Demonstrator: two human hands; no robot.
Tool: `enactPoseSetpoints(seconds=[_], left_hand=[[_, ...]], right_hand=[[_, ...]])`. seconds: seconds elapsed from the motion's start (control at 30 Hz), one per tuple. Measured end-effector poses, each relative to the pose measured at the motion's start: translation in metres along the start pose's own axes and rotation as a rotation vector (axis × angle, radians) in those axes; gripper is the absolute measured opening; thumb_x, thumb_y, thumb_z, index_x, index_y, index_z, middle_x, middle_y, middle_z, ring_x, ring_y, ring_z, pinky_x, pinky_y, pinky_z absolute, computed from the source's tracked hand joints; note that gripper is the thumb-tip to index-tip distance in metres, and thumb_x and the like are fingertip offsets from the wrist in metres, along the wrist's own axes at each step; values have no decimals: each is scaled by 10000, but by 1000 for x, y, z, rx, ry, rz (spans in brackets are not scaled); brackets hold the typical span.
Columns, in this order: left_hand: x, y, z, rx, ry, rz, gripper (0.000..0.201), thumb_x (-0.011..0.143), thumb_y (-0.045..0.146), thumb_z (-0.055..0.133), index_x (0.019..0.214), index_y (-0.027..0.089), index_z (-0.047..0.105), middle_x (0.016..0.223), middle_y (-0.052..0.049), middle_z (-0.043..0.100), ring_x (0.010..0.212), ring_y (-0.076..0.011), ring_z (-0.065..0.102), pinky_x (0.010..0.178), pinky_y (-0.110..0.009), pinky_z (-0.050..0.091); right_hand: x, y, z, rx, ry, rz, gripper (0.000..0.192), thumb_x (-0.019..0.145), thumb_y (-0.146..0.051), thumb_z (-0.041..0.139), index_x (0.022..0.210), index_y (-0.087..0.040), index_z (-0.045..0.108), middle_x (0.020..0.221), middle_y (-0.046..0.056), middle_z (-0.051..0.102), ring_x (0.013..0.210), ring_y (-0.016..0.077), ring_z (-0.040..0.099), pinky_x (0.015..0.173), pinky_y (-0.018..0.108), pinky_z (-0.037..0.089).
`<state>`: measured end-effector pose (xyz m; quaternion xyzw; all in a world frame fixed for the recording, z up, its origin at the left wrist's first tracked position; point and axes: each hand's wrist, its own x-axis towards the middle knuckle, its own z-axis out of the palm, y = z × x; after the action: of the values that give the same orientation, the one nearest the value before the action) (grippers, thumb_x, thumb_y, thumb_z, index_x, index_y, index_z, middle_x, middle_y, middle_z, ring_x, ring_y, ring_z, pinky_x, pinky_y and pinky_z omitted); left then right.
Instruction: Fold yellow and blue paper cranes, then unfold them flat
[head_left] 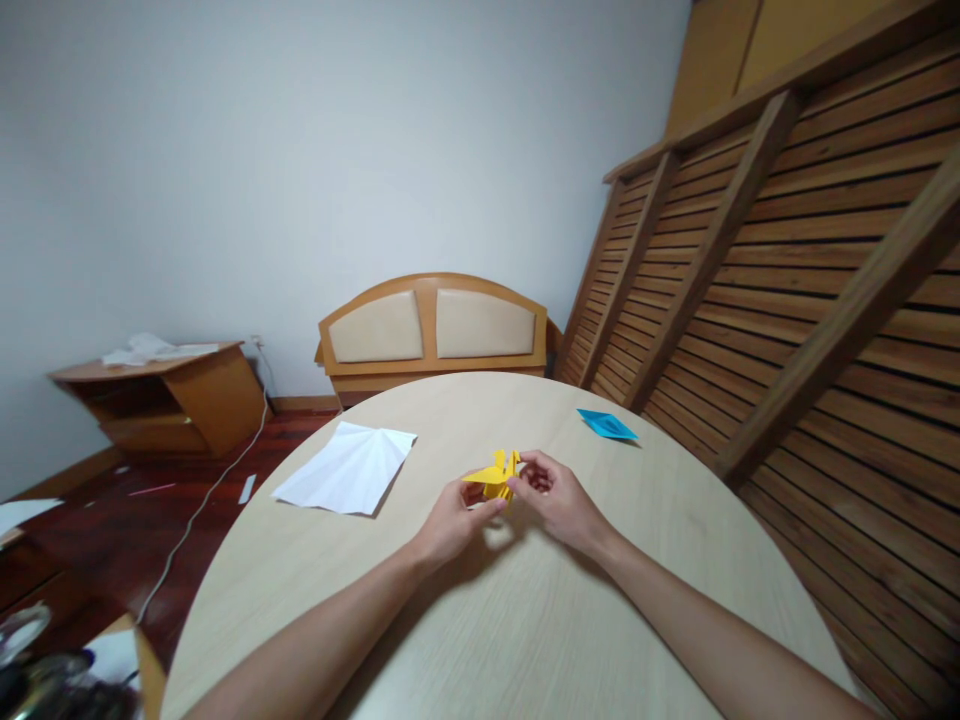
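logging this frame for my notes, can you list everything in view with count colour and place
folded paper figure: 1, yellow, held above the table between both hands
creased paper sheet: 1, white, flat on the table's left side
folded paper piece: 1, blue, far right of the table
round table: 1, pale wood, centre
headboard: 1, orange wood with beige panels, against the wall
low cabinet: 1, orange wood, left by the wall
slatted frame: 1, brown wood, leaning at right
left hand: 1, pinching the figure
right hand: 1, pinching the figure
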<state>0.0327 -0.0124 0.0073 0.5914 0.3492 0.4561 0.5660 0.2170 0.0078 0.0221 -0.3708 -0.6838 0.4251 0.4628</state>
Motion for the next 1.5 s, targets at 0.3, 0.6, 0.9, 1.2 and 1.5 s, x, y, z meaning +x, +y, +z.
enactPoseSetpoints(seconds=[0.3, 0.6, 0.9, 1.2, 1.5], left_hand=[[-4, 8, -8, 14, -202, 35, 559, 755, 504, 797, 1195, 177, 690, 1176, -167, 656, 1020, -259, 623, 830, -383, 538], [-6, 5, -16, 93, -274, 22, 498, 794, 529, 753, 1147, 180, 718, 1079, -134, 695, 1005, -248, 644, 899, -380, 499], [-5, 8, -13, 71, -237, 65, 533, 783, 522, 766, 1165, 156, 697, 1138, -153, 682, 1042, -257, 630, 883, -350, 486], [-2, 4, -15, 103, -137, 121, 499, 771, 438, 788, 1208, 219, 689, 1230, -143, 660, 1077, -279, 624, 907, -395, 495], [-7, 0, -9, 284, -78, 140, 457, 812, 297, 734, 1260, 252, 654, 1291, -128, 627, 1104, -276, 618, 917, -414, 494]], right_hand=[[1, -5, -22, -208, -166, -68, 384, 743, -483, 779, 1010, -212, 724, 1111, 75, 650, 1059, 262, 560, 886, 372, 405], [-1, -5, -24, 17, -281, -70, 357, 764, -398, 783, 1047, -214, 665, 1090, 53, 683, 1050, 231, 604, 962, 396, 404], [3, 9, -20, 328, -226, 5, 529, 664, -307, 875, 1111, -223, 606, 1085, 73, 706, 980, 205, 656, 840, 353, 515], [2, 6, -21, 468, -184, 85, 618, 600, -202, 902, 1140, -251, 605, 1065, 32, 654, 955, 158, 642, 862, 307, 536], [-2, 5, -17, 371, -282, 85, 640, 671, -254, 860, 1246, -225, 580, 1143, 77, 651, 986, 172, 630, 920, 352, 504]])
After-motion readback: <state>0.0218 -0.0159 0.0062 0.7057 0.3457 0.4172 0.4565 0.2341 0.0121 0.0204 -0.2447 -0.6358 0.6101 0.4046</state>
